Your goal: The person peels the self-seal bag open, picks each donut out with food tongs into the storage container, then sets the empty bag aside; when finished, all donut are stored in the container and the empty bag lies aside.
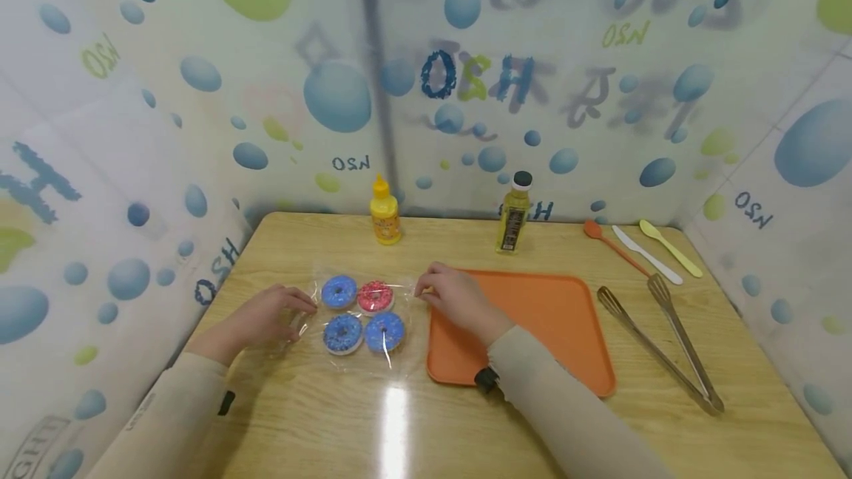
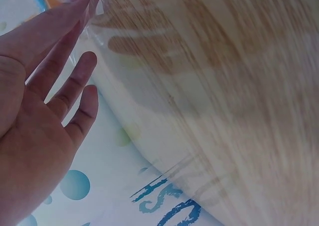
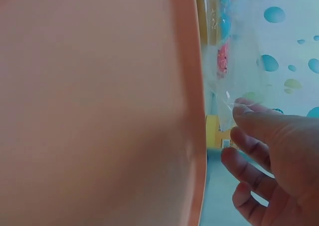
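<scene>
A clear plastic bag (image 1: 407,327) holds several toy donuts: a pink one (image 1: 376,296) at the upper right and blue ones (image 1: 384,332) around it. The left hand (image 1: 271,316) pinches the bag's left edge; in the left wrist view that hand (image 2: 47,91) has thumb and forefinger together on the film, other fingers loosely bent. At the bag's upper right edge, the right hand (image 1: 462,301) pinches the film over the left side of an orange tray (image 1: 526,324). The right wrist view shows the right hand (image 3: 274,156) holding the bag's corner (image 3: 227,109) between thumb and forefinger.
Behind stand a yellow squeeze bottle (image 1: 385,214) and a dark-capped bottle (image 1: 514,216). Right of the tray lie open metal tongs (image 1: 685,346), a red spoon (image 1: 615,246), a white knife (image 1: 647,253) and a yellow-green spoon (image 1: 671,248). Patterned walls enclose the wooden table (image 1: 319,420).
</scene>
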Demonstrator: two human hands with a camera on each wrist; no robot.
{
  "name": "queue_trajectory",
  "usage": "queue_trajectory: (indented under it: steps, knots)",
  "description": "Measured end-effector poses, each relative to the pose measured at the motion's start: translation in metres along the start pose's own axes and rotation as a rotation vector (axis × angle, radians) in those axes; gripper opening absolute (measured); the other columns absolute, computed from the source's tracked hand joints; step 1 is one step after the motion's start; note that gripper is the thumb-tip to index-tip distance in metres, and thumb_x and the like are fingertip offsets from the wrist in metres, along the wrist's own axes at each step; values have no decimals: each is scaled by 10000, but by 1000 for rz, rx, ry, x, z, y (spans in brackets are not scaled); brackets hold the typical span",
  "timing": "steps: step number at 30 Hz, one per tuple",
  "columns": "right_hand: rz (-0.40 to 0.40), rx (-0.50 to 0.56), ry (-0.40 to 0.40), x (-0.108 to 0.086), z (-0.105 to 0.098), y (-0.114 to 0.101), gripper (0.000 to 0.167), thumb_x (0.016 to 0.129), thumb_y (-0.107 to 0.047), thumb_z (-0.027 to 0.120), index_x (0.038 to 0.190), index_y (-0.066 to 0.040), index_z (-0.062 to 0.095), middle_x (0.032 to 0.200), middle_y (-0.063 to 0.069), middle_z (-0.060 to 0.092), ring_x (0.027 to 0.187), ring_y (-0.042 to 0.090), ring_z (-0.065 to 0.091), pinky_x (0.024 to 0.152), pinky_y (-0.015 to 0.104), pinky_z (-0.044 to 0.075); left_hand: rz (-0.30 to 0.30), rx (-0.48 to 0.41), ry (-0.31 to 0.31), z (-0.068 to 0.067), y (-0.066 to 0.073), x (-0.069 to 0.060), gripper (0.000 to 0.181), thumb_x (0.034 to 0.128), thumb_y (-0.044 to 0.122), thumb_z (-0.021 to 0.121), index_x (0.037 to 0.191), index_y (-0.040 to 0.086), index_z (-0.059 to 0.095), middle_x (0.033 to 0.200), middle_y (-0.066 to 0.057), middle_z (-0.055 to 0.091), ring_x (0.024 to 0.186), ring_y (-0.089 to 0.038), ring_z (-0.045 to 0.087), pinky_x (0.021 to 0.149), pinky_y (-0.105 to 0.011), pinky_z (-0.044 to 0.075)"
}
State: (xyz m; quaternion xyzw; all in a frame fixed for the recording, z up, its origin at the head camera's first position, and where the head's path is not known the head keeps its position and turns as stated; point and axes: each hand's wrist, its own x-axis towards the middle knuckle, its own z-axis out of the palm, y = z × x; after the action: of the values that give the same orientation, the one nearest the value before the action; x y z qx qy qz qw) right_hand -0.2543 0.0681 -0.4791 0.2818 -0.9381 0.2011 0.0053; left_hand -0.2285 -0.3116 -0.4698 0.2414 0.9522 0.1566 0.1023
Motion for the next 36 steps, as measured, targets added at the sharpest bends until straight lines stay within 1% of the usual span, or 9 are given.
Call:
queue_trajectory:
  steps: [5,9,15,18,22,26,29,32,36]
  knots:
    - [42,-16,29,-1,0,5,63,991,-250,713,1014,-273,767,1066,-63,653,938,127,647,866,331,564,-8,12,-7,0,2,2,436,765,87,890,1184,125,774,1285,-96,695,1223,-408,591,1063,-621,442]
    - [62,-7,35,-2,0,9,54,984,-268,722,1004,-272,772,1063,-59,655,912,131,641,844,335,564,-13,13,-12,-1,4,3,428,769,85,885,1180,130,776,1284,-98,695,1226,-414,587,1064,-630,435]
    - [129,-22,35,-5,0,19,43,983,-266,726,990,-252,766,1049,-58,640,902,141,624,837,333,554,14,15,3,0,2,3,437,764,89,892,1184,119,776,1273,-91,704,1211,-411,602,1062,-621,443]
    - [159,-39,28,-8,-3,23,31,979,-271,733,973,-269,763,1035,-63,625,892,142,610,839,332,548,27,23,17,1,-1,3,454,745,101,906,1180,113,775,1262,-98,706,1189,-408,611,1047,-616,454]
    - [158,-31,9,-12,-8,25,30,965,-265,749,948,-289,758,976,-54,603,834,151,574,791,330,528,21,18,21,3,-2,2,463,739,115,914,1181,113,773,1267,-103,703,1194,-406,608,1048,-617,452]
    - [157,-8,12,-17,-10,28,58,952,-240,765,962,-297,770,939,-42,604,809,154,559,765,331,513,12,4,11,4,1,3,457,754,136,910,1188,123,770,1283,-101,695,1216,-410,593,1059,-625,440]
    - [173,4,6,-22,-12,32,72,945,-236,774,1006,-271,791,953,-42,624,835,150,586,789,335,533,-1,5,4,5,3,4,452,759,143,909,1188,131,770,1289,-97,691,1223,-405,588,1063,-622,439]
    - [209,13,3,-26,-15,35,110,934,-244,787,1044,-247,795,991,-48,648,888,150,623,838,348,555,-15,5,1,4,6,5,448,756,135,910,1183,133,773,1286,-98,690,1222,-400,588,1062,-618,443]
    - [250,23,7,-31,-21,32,122,938,-274,782,1058,-252,789,1038,-59,663,935,159,643,874,367,561,-15,20,0,3,7,5,439,757,136,911,1174,135,776,1278,-96,691,1215,-394,591,1055,-612,450]
